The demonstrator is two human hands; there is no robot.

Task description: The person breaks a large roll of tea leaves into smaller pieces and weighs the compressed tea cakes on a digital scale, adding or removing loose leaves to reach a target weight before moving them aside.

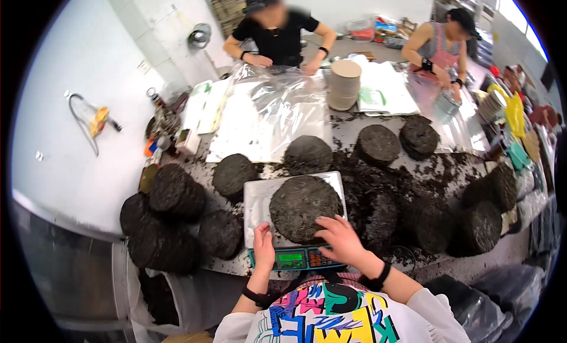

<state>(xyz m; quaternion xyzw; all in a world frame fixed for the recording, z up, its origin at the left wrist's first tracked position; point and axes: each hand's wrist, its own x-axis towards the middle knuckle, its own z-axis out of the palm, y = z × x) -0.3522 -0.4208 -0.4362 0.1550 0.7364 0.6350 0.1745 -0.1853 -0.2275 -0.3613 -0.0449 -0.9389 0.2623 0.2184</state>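
Note:
A round, dark cake of pressed flaky material (304,207) lies on the metal pan of a digital scale (257,204). The scale's green display (290,259) is lit, but its digits are too small to read. My left hand (263,248) is at the pan's front left edge, fingers stretched out, apart from the cake and holding nothing. Fingers spread, my right hand (341,241) rests its tips against the cake's lower right side without gripping it. Both wrists wear dark bands.
Similar dark cakes stand stacked at left (175,192) and right (478,228). Loose dark flakes (378,183) litter the table beside the scale. Across from me, one person (274,33) handles clear plastic sheeting (283,107); another (440,51) holds a metal container (447,104). Round discs (344,86) form a stack.

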